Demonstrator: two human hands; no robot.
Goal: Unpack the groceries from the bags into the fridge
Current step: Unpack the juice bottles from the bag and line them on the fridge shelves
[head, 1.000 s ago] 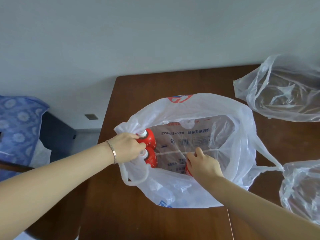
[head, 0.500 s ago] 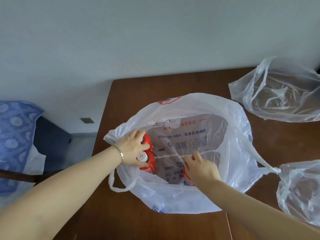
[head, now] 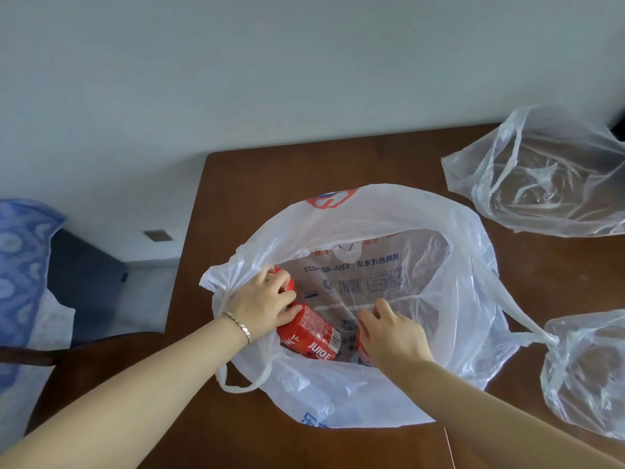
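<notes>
A white plastic grocery bag (head: 466, 299) lies open on the brown table (head: 257, 184). Both my hands are inside its mouth. My left hand (head: 262, 304) grips the tops of two red juice bottles: one (head: 311, 335) is tilted with its red label showing, the other (head: 287, 282) is mostly hidden behind my fingers. My right hand (head: 394, 331) curls round a third red bottle (head: 362, 346), which is almost fully hidden under the hand.
A clear plastic bag (head: 541, 177) lies at the table's back right, and another clear bag (head: 588, 370) sits at the right edge, touching the white bag's handle. A dark chair with blue patterned cloth (head: 20, 265) stands left of the table.
My left hand has lifted and tilted the two bottles, so one label now shows. My right hand has stayed low in the bag on the third bottle.
</notes>
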